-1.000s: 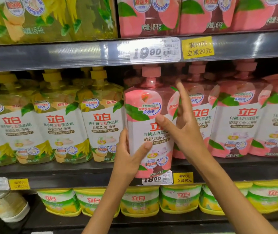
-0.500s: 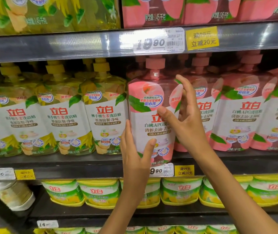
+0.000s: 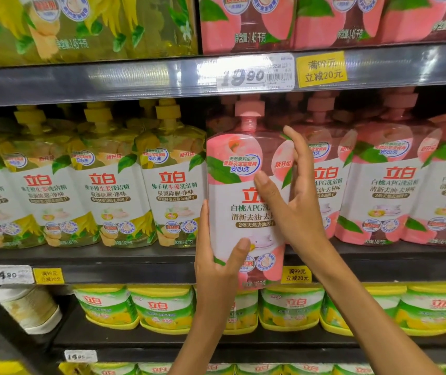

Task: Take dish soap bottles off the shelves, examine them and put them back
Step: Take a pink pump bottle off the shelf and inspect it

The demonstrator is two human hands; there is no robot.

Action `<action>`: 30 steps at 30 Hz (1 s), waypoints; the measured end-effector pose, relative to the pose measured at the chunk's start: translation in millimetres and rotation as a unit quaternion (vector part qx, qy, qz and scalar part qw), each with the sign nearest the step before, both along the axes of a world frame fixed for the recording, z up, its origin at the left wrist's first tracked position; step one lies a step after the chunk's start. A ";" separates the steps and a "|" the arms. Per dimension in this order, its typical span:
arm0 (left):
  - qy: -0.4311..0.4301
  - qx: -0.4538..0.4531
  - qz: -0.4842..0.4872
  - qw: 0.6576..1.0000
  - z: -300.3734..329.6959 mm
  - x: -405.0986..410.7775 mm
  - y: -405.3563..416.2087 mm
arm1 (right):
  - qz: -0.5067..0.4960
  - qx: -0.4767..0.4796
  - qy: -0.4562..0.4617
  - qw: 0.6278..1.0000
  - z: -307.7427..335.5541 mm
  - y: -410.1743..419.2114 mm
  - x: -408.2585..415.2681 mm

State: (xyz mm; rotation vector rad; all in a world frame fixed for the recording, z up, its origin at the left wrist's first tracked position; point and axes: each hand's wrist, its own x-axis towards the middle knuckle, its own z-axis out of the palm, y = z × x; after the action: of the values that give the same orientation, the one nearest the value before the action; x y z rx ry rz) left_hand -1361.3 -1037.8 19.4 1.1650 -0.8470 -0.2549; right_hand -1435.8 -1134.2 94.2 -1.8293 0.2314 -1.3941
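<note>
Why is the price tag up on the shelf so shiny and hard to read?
In the head view, store light bounces off the clear plastic over the price tag, making white glare; the metal shelf edge shines too. The picture is softer and bends toward its edges, so the yellow bottles at far left look smeared, while the pink bottle held by the left hand and right hand reads clearly.

Grey metal shelf rail (image 3: pixel 108 82) carries a white price tag reading 19.90 (image 3: pixel 255 74), with a yellow promotion label (image 3: pixel 322 69) just beside it on the right. Lower rail: white price tag reading 14.90 (image 3: pixel 9 274) touching a smaller yellow label (image 3: pixel 49 276). Below, a row of green-and-yellow tubs (image 3: pixel 162 307); a white cylindrical container (image 3: pixel 30 309) lies tilted at far left.
</note>
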 end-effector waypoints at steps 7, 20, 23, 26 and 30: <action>0.016 0.004 -0.040 0.999 6.1 1.7 1.0 | -0.020 0.023 -0.001 1.000 6.0 1.2 -3.9; 0.018 0.023 -0.009 1.000 -1.3 13.4 -10.9 | -0.021 -0.001 0.000 1.000 2.4 -4.0 9.1; -0.005 0.053 -0.011 0.999 -0.7 18.7 -11.0 | -0.027 -0.006 0.000 1.000 -0.8 -6.0 12.6; -0.032 0.086 0.016 0.996 1.8 20.7 -10.3 | -0.031 -0.004 0.001 1.000 -2.8 -9.1 15.3; -0.103 0.171 0.144 0.969 6.0 9.7 -10.0 | -0.041 0.006 0.004 0.999 -0.5 -11.7 16.7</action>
State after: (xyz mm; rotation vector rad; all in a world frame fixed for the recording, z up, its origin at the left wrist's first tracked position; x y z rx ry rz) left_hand -1351.5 -1047.8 25.4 1.6416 -0.8213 -0.0399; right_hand -1419.0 -1145.9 93.6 -1.8341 0.3208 -1.4397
